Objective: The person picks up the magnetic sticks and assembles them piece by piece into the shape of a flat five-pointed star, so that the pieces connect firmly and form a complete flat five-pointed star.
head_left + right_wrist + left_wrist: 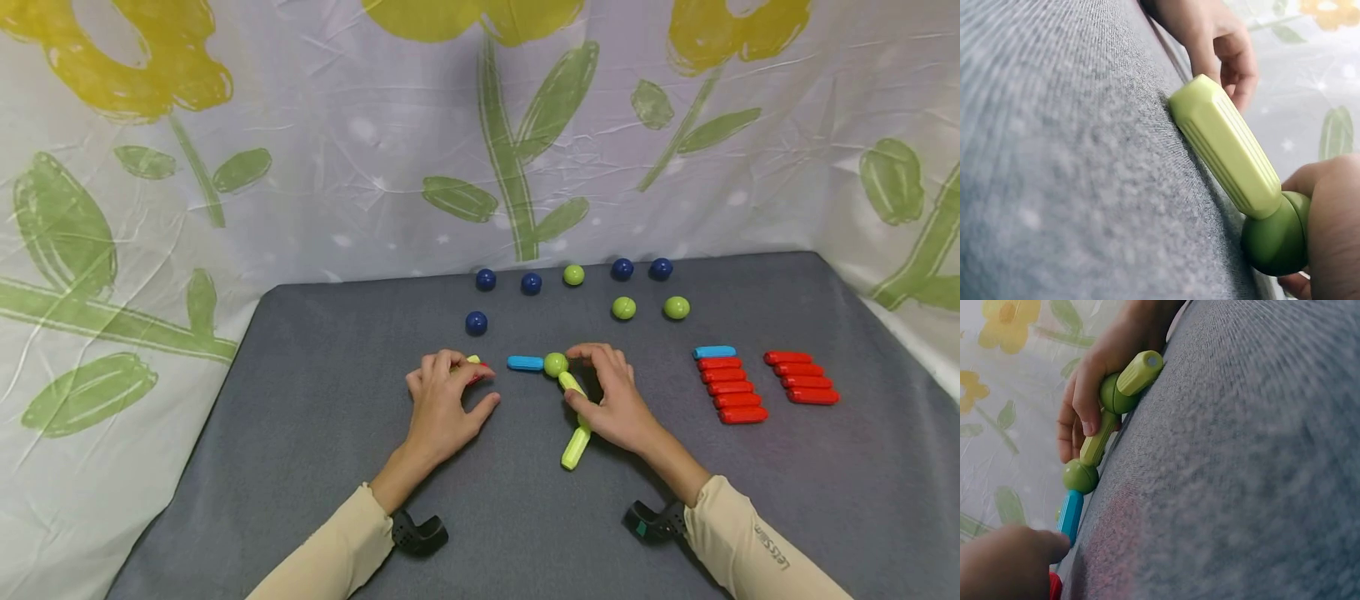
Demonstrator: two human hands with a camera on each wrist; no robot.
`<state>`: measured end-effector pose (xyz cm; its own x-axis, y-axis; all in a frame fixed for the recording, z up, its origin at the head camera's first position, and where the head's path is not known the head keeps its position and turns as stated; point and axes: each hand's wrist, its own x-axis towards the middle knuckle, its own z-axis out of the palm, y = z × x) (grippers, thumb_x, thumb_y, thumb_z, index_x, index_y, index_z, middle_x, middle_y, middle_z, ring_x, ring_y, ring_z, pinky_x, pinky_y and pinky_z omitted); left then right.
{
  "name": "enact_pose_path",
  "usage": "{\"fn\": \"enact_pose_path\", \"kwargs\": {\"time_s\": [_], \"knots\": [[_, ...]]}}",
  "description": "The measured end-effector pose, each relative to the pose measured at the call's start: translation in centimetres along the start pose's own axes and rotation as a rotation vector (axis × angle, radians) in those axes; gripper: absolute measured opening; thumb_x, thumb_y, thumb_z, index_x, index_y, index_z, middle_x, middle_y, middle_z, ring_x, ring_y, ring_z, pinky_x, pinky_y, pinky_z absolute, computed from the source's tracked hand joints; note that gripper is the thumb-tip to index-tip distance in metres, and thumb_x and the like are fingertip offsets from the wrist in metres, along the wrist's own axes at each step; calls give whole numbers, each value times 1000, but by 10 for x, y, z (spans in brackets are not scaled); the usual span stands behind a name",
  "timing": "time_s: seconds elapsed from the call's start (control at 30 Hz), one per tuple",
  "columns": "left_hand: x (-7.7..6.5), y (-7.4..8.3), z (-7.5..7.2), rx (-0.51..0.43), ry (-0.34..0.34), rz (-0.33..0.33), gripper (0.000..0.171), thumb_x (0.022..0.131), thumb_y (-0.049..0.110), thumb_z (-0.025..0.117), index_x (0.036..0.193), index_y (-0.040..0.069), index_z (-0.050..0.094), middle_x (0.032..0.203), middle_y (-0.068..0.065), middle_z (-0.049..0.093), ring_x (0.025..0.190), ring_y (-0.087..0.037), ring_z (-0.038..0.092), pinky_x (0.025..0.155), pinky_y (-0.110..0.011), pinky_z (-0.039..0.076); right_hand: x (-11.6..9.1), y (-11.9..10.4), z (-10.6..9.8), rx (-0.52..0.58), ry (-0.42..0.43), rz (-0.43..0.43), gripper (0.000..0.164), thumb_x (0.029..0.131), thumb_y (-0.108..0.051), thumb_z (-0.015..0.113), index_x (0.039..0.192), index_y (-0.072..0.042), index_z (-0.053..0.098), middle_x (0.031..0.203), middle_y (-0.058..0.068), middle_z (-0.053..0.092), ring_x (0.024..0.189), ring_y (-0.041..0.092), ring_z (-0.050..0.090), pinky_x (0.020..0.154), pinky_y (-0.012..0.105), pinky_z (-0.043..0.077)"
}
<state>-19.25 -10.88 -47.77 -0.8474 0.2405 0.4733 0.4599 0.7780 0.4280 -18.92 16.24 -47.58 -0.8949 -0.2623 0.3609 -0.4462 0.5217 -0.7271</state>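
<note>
My right hand (pixel 618 408) pinches a jointed chain between thumb and fingers. Its upper yellow-green stick (pixel 1097 440) joins a green ball (pixel 556 364), from which a blue stick (pixel 525 363) points left. Further down, a second green ball (pixel 1275 240), partly covered by the hand, bears the lower yellow-green stick (pixel 576 448). Over to the left, my left hand (pixel 442 412) arches above a red piece (pixel 1055 586) and a yellow-green bit (pixel 473 359), both mostly hidden by the fingers. Its thumb stands apart from them; whether the fingertips touch them is unclear.
Several dark blue balls (pixel 531 283) and green balls (pixel 623 308) lie toward the back of the grey table (pixel 337 333). On the right are two columns of red sticks (pixel 727 387), one topped by another blue stick (pixel 714 352). A flower-printed curtain (pixel 315 167) hangs behind.
</note>
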Motion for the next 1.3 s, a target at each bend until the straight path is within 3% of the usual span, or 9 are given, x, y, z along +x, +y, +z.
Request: {"fn": "enact_pose_path", "kwargs": {"time_s": [0.07, 0.17, 0.4, 0.6, 0.77, 1.0, 1.3], "knots": [[1, -2, 0, 6, 18, -18, 32, 84, 29, 84, 113, 20, 74, 123, -9, 58, 119, -34, 46, 94, -57, 25, 0, -1, -1, 0, -24, 17, 65, 86, -6, 68, 147, -6, 47, 146, 15, 51, 122, 31, 44, 88, 40, 23], [2, -5, 0, -19, 24, -72, 42, 85, 31, 82, 124, 18, 70, 138, -13, 57, 134, -36, 42, 97, -61, 22, 0, -2, -2, -3, -49, 32, 71, 86, -5, 64, 154, -8, 42, 152, 14, 50, 128, 31, 41, 87, 41, 20], [3, -9, -1, -167, -1, -234, 58, 90, 38, 75, 140, 13, 60, 148, -12, 53, 143, -35, 37, 104, -61, 17, 0, -1, -1, 19, 1, 35, 45, 90, -10, 69, 135, -8, 62, 133, 8, 64, 114, 24, 44, 87, 39, 20], [4, -8, -3, -247, 16, -279, 54, 91, 35, 75, 137, 11, 62, 148, -14, 53, 140, -38, 39, 104, -63, 14, 2, -1, 1, 26, 57, 87, 24, 90, -16, 76, 112, -9, 67, 107, 7, 70, 96, 24, 48, 88, 41, 22], [8, -9, -7, -314, 1, -336, 52, 92, 34, 75, 138, 13, 62, 148, -13, 53, 140, -38, 38, 105, -63, 13, 4, 0, 2, 0, 56, 108, 23, 87, -21, 81, 101, -13, 64, 90, 3, 68, 85, 19, 47, 87, 39, 23], [18, -14, -13, -362, -51, -377, 55, 93, 38, 73, 141, 15, 60, 150, -11, 53, 143, -38, 35, 105, -63, 13, 8, 1, 3, -54, 32, 83, 27, 88, -22, 79, 112, -11, 72, 94, 2, 70, 81, 16, 49, 80, 36, 23], [37, -41, -21, -454, -151, -423, 52, 97, 41, 69, 143, 21, 59, 148, -5, 56, 142, -29, 37, 107, -57, 14, 17, 0, 6, -122, -14, 85, 19, 85, -28, 82, 101, -19, 78, 99, -1, 74, 84, 15, 52, 79, 35, 23]]}}
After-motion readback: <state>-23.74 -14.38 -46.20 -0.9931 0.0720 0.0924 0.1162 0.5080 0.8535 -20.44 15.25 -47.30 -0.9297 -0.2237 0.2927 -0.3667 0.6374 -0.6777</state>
